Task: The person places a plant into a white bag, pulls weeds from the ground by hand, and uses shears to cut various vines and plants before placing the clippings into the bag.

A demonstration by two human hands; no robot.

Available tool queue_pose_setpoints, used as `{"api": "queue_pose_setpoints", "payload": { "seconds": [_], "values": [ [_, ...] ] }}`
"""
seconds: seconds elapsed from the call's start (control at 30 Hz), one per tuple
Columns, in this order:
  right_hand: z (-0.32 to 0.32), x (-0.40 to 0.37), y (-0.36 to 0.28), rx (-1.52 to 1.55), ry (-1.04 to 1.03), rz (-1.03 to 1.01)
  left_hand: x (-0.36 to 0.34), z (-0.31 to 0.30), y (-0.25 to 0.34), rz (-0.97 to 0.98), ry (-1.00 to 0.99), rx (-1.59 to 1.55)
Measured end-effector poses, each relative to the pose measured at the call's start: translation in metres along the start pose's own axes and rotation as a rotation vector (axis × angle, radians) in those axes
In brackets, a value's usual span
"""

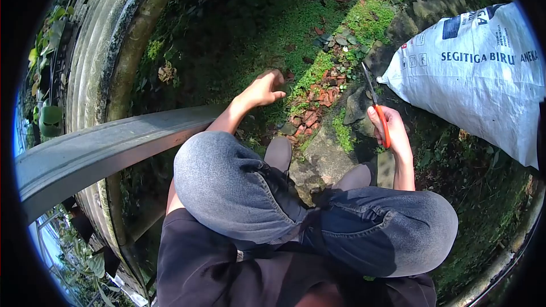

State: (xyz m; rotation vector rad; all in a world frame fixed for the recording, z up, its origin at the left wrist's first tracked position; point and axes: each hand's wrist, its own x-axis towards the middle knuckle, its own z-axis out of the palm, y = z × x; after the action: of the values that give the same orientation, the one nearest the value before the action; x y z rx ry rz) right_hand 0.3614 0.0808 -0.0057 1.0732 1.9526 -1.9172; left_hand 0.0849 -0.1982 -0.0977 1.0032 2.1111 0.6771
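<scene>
In my right hand (393, 128) is a pair of scissors (386, 131) with orange handles, my fingers closed around them. Their dark blades point up and away, and the tips lie close to the tied corner of a white sack (466, 79). My left hand (264, 88) hangs over the green ground plants (307, 82), its thumb apart from the loosely bent fingers. Nothing shows in it. Between the two hands lie reddish broken pieces (324, 96) on the ground.
A grey metal beam (114, 136) crosses at the left, below my left forearm. Behind it stands a ribbed, weathered wall (94, 51). Flat stones (321, 162) lie between my feet, and rocks (426, 3) rise at the far right.
</scene>
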Motion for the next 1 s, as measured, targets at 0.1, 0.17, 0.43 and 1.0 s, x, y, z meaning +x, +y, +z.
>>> {"api": "queue_pose_setpoints", "payload": {
  "seconds": [0.1,0.17,0.43,1.0],
  "values": [
    [0.003,0.001,-0.001,-0.042,-0.031,0.015,-0.035,0.019,0.005,-0.02,-0.081,0.302],
    [0.004,0.003,-0.004,-0.039,-0.04,0.025,-0.056,0.03,0.008,0.109,0.119,0.339],
    [0.015,0.006,-0.015,-0.052,-0.036,0.036,-0.046,0.061,-0.015,0.063,0.312,0.255],
    [0.018,0.0,-0.012,-0.05,-0.009,0.03,-0.005,0.032,-0.004,-0.369,0.538,-0.302]
  ]
}}
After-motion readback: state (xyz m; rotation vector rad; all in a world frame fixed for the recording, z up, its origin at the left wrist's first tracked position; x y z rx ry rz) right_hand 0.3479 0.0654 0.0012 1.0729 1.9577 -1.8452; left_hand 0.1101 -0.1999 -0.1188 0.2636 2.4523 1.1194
